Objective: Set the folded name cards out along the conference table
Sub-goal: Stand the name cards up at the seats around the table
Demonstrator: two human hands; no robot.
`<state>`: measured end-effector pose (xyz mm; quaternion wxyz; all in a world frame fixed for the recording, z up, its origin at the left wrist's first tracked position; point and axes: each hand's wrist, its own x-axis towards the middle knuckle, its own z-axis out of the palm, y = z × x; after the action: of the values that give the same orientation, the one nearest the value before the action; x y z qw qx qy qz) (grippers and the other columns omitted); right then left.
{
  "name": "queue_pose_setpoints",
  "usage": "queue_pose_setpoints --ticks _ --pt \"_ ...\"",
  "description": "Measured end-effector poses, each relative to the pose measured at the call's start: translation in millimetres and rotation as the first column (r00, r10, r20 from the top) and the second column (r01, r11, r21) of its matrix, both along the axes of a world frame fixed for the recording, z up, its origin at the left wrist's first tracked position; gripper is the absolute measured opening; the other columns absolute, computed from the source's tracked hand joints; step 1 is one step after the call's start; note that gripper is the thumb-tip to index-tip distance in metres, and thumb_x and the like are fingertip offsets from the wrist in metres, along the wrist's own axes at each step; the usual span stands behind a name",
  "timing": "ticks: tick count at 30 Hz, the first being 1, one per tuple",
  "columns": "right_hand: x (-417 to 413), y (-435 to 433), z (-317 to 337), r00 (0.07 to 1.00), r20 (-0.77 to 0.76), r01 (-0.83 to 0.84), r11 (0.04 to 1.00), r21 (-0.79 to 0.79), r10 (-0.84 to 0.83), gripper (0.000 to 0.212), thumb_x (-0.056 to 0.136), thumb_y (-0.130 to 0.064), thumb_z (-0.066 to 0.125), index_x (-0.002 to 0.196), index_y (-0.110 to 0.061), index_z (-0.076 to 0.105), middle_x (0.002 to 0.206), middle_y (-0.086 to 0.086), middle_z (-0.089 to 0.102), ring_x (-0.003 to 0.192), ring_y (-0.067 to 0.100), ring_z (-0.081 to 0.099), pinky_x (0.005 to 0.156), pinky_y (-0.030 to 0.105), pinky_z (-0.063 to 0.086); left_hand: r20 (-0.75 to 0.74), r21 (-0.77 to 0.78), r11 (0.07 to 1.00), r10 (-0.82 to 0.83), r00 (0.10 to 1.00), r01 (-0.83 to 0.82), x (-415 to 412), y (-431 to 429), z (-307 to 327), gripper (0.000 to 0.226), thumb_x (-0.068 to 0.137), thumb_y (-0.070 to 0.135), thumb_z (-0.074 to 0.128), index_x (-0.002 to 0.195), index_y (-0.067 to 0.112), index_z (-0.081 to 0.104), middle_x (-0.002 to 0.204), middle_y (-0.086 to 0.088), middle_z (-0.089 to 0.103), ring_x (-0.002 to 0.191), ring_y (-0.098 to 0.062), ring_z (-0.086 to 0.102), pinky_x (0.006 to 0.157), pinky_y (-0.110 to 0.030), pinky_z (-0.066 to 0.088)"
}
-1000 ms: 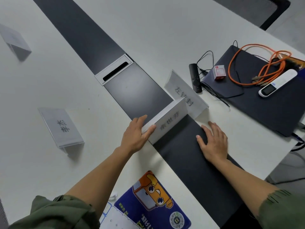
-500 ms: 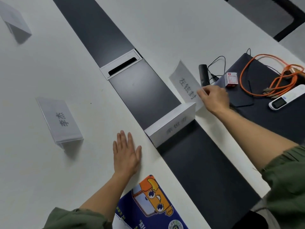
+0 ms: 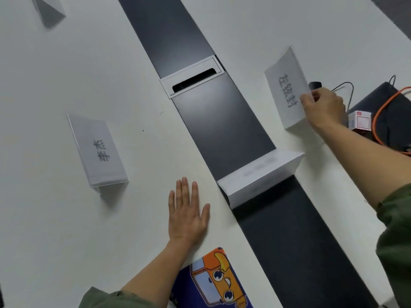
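Note:
My right hand [image 3: 323,107] pinches the right edge of a white folded name card [image 3: 285,85] with black characters, on the table right of the dark centre strip [image 3: 213,121]. Another folded card [image 3: 260,176] lies across the strip, nearer me, with nothing touching it. My left hand [image 3: 186,210] rests flat on the white table [image 3: 138,152], fingers straight, just left of that card. A card in a clear stand [image 3: 97,150] is upright at the left. A further card stand [image 3: 47,7] shows at the top left edge.
A cable hatch [image 3: 192,77] with an open slot sits in the strip. At the right lie a dark laptop [image 3: 378,101], an orange cable [image 3: 382,112], a small red-and-white box [image 3: 360,120] and a black device [image 3: 314,85]. A blue cartoon-printed booklet [image 3: 213,283] lies near me.
My left hand let go of the card on the strip and went flat on the table. My right hand left the strip and took the far card's edge. The view shifted right.

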<state>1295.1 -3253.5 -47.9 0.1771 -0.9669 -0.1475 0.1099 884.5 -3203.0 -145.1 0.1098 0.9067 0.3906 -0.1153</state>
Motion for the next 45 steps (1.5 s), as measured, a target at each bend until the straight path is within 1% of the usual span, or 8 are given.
queue_pose_setpoints --ticks 6,10,13,16,25,33,40,45 --pt "-4.6 1.8 7.9 0.99 -0.142 -0.028 0.999 -0.019 0.025 0.056 0.093 -0.057 0.047 0.128 -0.015 0.059 0.124 0.017 0.063 0.107 0.038 0.06 0.085 0.042 0.046 -0.024 -0.043 0.999 -0.015 1.0 0.014 -1.5 2.9 4.7 0.074 0.096 0.055 0.023 0.154 0.015 0.001 0.162 -0.011 -0.009 0.149 -0.026 -0.012 0.119 -0.045 -0.001" --pt "-21.7 -8.2 25.9 0.99 -0.125 -0.065 0.997 -0.044 0.059 0.055 0.093 -0.05 0.053 0.136 -0.014 0.053 0.132 0.016 0.059 0.117 0.038 0.056 0.094 0.046 0.046 -0.092 -0.17 0.983 -0.082 0.992 0.065 -0.9 15.4 25.6 0.071 0.098 0.055 0.018 0.153 0.019 -0.011 0.159 -0.008 -0.024 0.145 -0.023 -0.025 0.12 -0.039 -0.01" --pt "-42.7 -12.7 47.9 0.99 -0.11 -0.088 0.996 -0.035 0.083 0.05 0.093 -0.044 0.056 0.135 -0.016 0.055 0.134 0.014 0.059 0.119 0.037 0.056 0.096 0.046 0.046 -0.128 -0.242 0.966 -0.127 0.984 0.093 2.7 29.9 57.3 0.057 0.1 0.04 0.033 0.151 0.017 0.021 0.162 -0.012 0.004 0.149 -0.029 0.007 0.119 -0.042 0.018" --pt "-74.8 -15.9 77.6 0.987 -0.058 -0.149 0.989 -0.027 0.147 0.043 0.095 -0.04 0.053 0.13 -0.017 0.059 0.133 0.012 0.06 0.118 0.036 0.056 0.094 0.045 0.046 -0.098 -0.303 0.953 -0.025 0.995 -0.006 -8.8 39.0 98.0 0.041 0.1 0.036 0.039 0.137 0.019 0.046 0.137 -0.008 0.052 0.122 -0.028 0.051 0.098 -0.037 0.043" --pt "-197.8 -7.3 139.2 0.935 -0.06 -0.349 0.937 0.004 0.349 0.034 0.092 -0.036 0.055 0.118 -0.019 0.066 0.121 0.009 0.066 0.109 0.032 0.06 0.084 0.035 0.045 0.031 -0.179 0.979 0.105 0.994 -0.098 -97.0 35.8 200.8 0.04 0.098 0.038 0.047 0.134 0.021 0.052 0.129 -0.006 0.061 0.113 -0.024 0.058 0.095 -0.036 0.048" --pt "-374.8 19.6 188.4 0.718 0.005 -0.696 0.718 0.009 0.696 0.029 0.09 -0.04 0.057 0.111 -0.024 0.068 0.116 0.003 0.068 0.104 0.026 0.061 0.076 0.031 0.043 0.1 -0.001 0.968 0.248 0.964 -0.25 -255.9 18.5 288.5 0.04 0.097 0.038 0.047 0.134 0.022 0.051 0.123 -0.004 0.063 0.109 -0.023 0.059 0.091 -0.036 0.048" --pt "-559.2 16.3 223.7 0.493 0.086 -0.869 0.494 0.01 0.866 0.031 0.092 -0.041 0.058 0.117 -0.025 0.066 0.117 0.003 0.067 0.104 0.025 0.061 0.078 0.03 0.045 0.159 0.093 0.909 0.388 0.908 -0.405 -434.1 -36.7 340.5 0.034 0.096 0.037 0.049 0.123 0.02 0.058 0.115 -0.005 0.066 0.099 -0.024 0.062 0.087 -0.041 0.052" --pt "-698.0 16.6 235.4 0.29 0.128 -0.956 0.293 -0.002 0.948 0.031 0.093 -0.043 0.056 0.116 -0.024 0.066 0.114 0.003 0.068 0.1 0.025 0.062 0.081 0.033 0.05 0.146 0.107 0.826 0.537 0.831 -0.553 -567.3 -83.7 353.0 0.038 0.095 0.035 0.048 0.129 0.02 0.055 0.123 -0.007 0.062 0.108 -0.026 0.059 0.092 -0.037 0.048"
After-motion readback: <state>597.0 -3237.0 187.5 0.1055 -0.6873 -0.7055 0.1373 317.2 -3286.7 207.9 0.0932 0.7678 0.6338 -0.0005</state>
